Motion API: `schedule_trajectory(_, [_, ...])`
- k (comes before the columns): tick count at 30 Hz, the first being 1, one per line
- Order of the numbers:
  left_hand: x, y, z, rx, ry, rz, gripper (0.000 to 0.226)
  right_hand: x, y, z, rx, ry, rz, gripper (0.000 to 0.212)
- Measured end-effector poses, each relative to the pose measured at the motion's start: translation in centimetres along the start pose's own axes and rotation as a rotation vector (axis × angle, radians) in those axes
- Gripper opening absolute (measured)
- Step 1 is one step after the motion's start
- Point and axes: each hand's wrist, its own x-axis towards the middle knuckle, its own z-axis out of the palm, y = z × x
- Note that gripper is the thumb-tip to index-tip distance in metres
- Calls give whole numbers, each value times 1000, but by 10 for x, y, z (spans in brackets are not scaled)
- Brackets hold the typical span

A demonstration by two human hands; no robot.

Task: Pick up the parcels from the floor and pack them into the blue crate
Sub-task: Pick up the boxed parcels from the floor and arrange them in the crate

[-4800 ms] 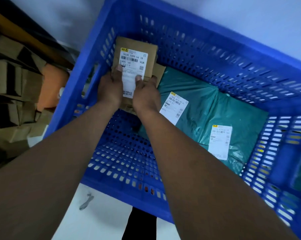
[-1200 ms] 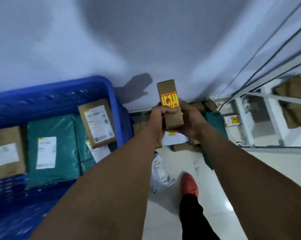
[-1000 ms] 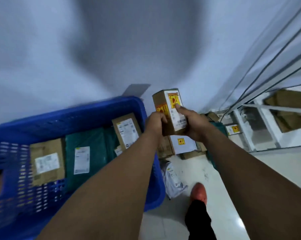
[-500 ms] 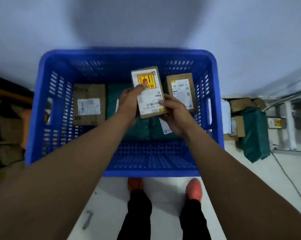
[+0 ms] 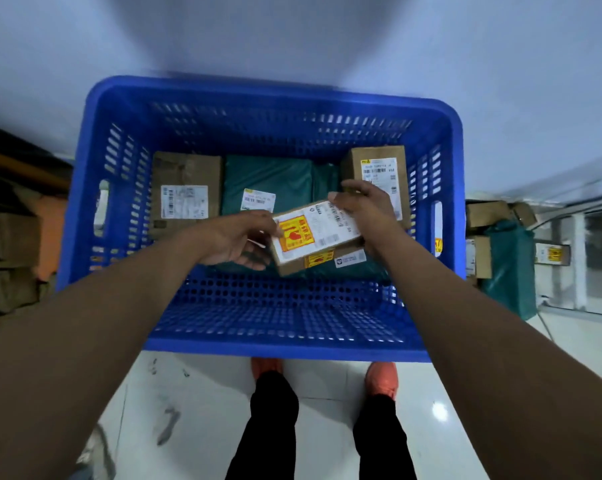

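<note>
A small brown box (image 5: pixel 315 237) with a white label and a red-and-yellow sticker hangs tilted inside the blue crate (image 5: pixel 268 317). My left hand (image 5: pixel 237 239) grips its left end and my right hand (image 5: pixel 361 207) grips its far right end. Below it, on the crate floor, lie a brown box (image 5: pixel 185 192) at the left, green bags (image 5: pixel 275 181) in the middle, and another brown box (image 5: pixel 382 171) at the right. The held box hides part of the green bags.
More brown boxes (image 5: pixel 483 233) and a green bag (image 5: pixel 510 268) lie on the white floor right of the crate. Stacked cartons (image 5: pixel 5 244) stand at the left. My two feet in orange shoes (image 5: pixel 381 379) stand close to the crate's near wall.
I turned from the pile on the right to face the crate. The small box came over the crate, turned from upright to lying crosswise, and went lower inside it.
</note>
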Motion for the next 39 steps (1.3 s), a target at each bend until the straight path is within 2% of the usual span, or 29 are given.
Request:
schedule_trajectory(2, [7, 2, 5, 92, -79, -108, 50, 9, 2, 12, -133, 146, -118, 5])
schedule_trajectory(5, [25, -1, 16, -23, -51, -76, 42, 19, 10, 23, -119, 446, -182, 15])
schedule_trajectory(7, [44, -4, 26, -197, 70, 34, 40, 23, 18, 29, -123, 515, -190, 22])
schedule_trajectory(9, [65, -3, 36, -323, 188, 104, 46, 26, 28, 32, -204, 492, -193, 34])
schedule_trajectory(10, [74, -2, 42, -305, 221, 117, 51, 25, 34, 32, -260, 472, -221, 37])
schedule_trajectory(12, [96, 5, 55, -165, 275, 130, 62, 30, 43, 23, -450, 481, -333, 41])
schedule_trajectory(14, [118, 13, 68, -53, 366, 145, 66, 35, 44, 7, -726, 562, -390, 51])
schedule_trajectory(16, [137, 22, 76, 45, 438, 162, 60, 41, 46, -11, -924, 520, -287, 61])
schedule_trajectory(18, [154, 27, 81, 146, 505, 165, 56, 48, 55, -26, -1106, 352, -154, 74])
schedule_trajectory(20, [166, 27, 78, 246, 582, 174, 54, 50, 66, -37, -1328, 244, -128, 87])
schedule_trajectory(22, [172, 26, 74, 341, 629, 179, 56, 51, 70, -41, -1417, 225, -141, 89])
schedule_trajectory(26, [172, 28, 76, 466, 712, 256, 48, 46, 66, -39, -1461, 257, -161, 86])
schedule_trajectory(28, [170, 32, 84, 436, 737, 310, 45, 46, 66, -38, -1482, 264, -162, 87])
schedule_trajectory(31, [169, 34, 93, 386, 765, 367, 59, 44, 62, -39, -1509, 258, -176, 87])
schedule_trajectory(33, [163, 37, 102, 463, 864, 317, 61, 39, 56, -40, -1452, 262, -209, 84])
schedule_trajectory(35, [147, 49, 112, 485, 1091, 332, 37, 33, 49, -41, -1254, 275, -329, 75])
schedule_trajectory(36, [136, 59, 119, 383, 1172, 421, 26, 28, 41, -44, -1070, 274, -421, 67])
schedule_trajectory(38, [113, 80, 137, 165, 1180, 640, 19, 10, 19, -53, -676, 315, -666, 42])
schedule_trajectory(39, [102, 91, 148, 137, 1151, 746, 17, 0, 4, -61, -556, 398, -792, 32])
